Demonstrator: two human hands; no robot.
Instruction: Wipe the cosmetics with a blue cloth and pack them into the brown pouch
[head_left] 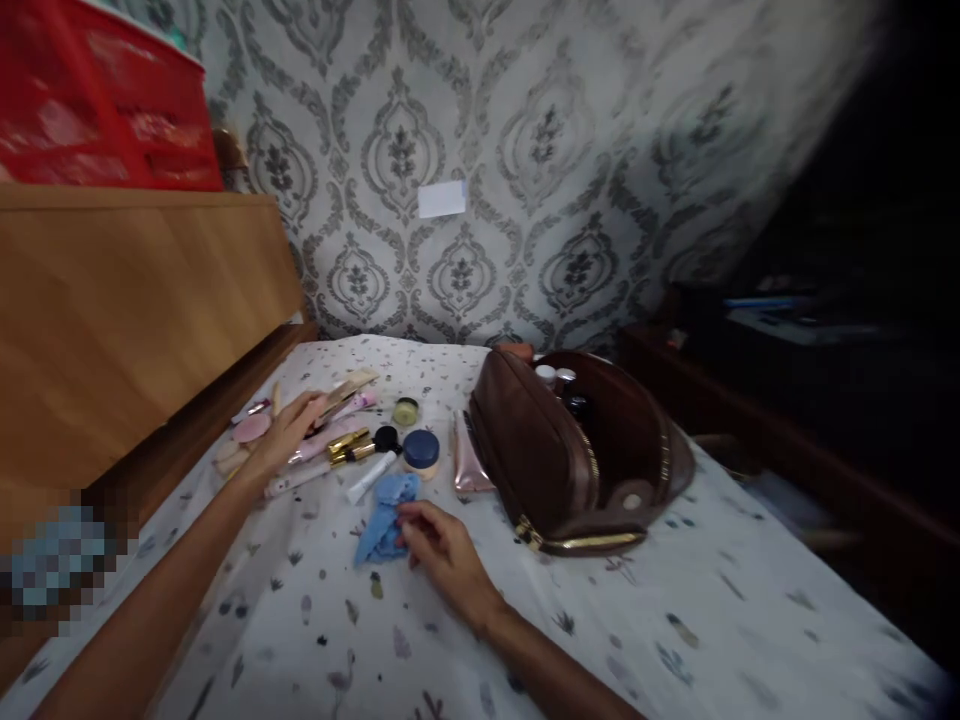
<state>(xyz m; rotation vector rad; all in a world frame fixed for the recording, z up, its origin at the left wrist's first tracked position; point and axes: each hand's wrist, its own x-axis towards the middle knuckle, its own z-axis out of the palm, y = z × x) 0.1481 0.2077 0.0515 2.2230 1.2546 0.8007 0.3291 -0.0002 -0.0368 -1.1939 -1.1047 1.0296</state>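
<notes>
This looks like a room in a home, perhaps a bedroom: ornate grey wallpaper (pixel 465 110) covers the wall, makeup (pixel 421 450) lies loose on a white cloth (pixel 300 650) printed with plants and flamingos, and a red basket (pixel 150 110) sits atop wooden furniture (pixel 135 320).

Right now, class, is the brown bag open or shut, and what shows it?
Open. The brown bag gapes at the top, its zipper parted, with white caps visible inside.
</notes>
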